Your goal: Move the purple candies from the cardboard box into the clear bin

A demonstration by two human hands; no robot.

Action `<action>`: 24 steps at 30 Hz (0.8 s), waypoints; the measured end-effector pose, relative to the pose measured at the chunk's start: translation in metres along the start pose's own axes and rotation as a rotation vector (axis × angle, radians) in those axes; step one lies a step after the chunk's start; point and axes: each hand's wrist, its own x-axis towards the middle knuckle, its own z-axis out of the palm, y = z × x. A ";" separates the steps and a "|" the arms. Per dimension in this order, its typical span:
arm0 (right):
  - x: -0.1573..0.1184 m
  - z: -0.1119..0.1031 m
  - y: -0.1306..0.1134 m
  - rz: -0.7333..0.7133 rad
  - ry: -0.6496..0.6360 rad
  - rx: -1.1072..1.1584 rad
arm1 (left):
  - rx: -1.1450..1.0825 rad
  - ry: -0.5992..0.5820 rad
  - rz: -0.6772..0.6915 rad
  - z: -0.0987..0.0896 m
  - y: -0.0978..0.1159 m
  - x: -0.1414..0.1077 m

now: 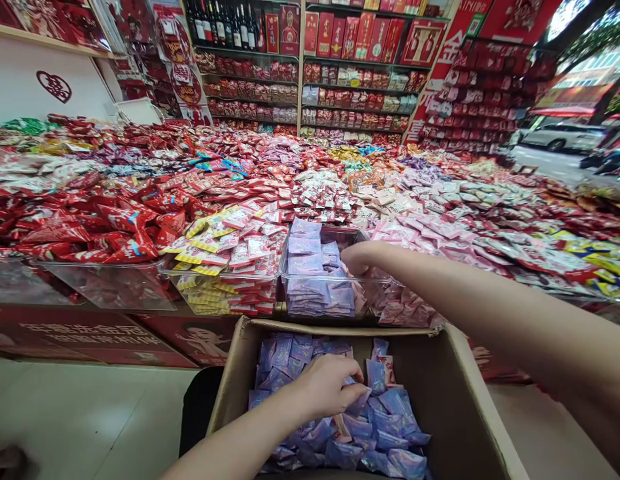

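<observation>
Down in the cardboard box (455, 400), the left grip (330, 383) has a purple packet (359, 395) pinched at the fingertips, more purple packets (400, 460) loose all around it! Up at the clear bin (310, 276), the right grip (363, 257) curls in over the side, fingertips hidden; whether it's clasping anything, I can't tell from here. Watch those purple stacks (305, 247) in the bin, rising past the rim: one nudge from that wrist and, I reckon, the slick wrappers could slide. A reddish packet (389, 369) sits in the box too, so a hurried scoop might mix kinds. And that forearm crosses right above the pale pink packets (425, 230); a low sweep could drag some off their heap.

What a worktop (140, 327) this is! Bin beside bin along its front, heaped with wrapped packets, red mostly. Behind, shelves carry bottles (230, 27) and red gift boxes (350, 37); pale tiled floor (110, 413) below, and a white car (563, 137) out on the street at right.
</observation>
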 end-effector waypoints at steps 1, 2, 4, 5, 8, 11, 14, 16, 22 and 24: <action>-0.004 -0.007 -0.001 0.032 0.016 -0.001 | -0.018 0.007 0.002 -0.001 0.001 0.000; -0.012 -0.015 -0.001 0.065 0.054 0.009 | -0.043 0.023 0.005 -0.003 0.002 0.001; -0.034 -0.028 -0.003 0.078 0.204 0.070 | -0.121 0.082 0.011 -0.008 0.006 0.002; -0.049 -0.030 -0.004 0.054 0.319 0.113 | -0.174 0.125 0.011 -0.011 0.008 0.002; -0.097 -0.008 -0.008 -0.082 0.656 0.206 | -0.352 0.274 -0.025 -0.021 0.016 0.001; -0.127 0.056 -0.008 -0.147 0.635 0.280 | -0.490 0.374 -0.080 -0.026 0.022 0.000; -0.130 0.125 -0.008 -0.162 0.586 0.467 | -0.545 0.383 -0.090 -0.024 0.025 -0.002; -0.127 0.154 -0.008 -0.212 0.535 0.623 | -0.550 0.355 -0.086 -0.020 0.026 -0.002; -0.124 0.176 0.001 -0.138 0.569 0.887 | -0.645 0.118 -0.120 -0.007 0.027 0.003; -0.121 0.179 0.002 -0.128 0.594 0.952 | -0.681 0.045 -0.099 -0.005 0.028 0.005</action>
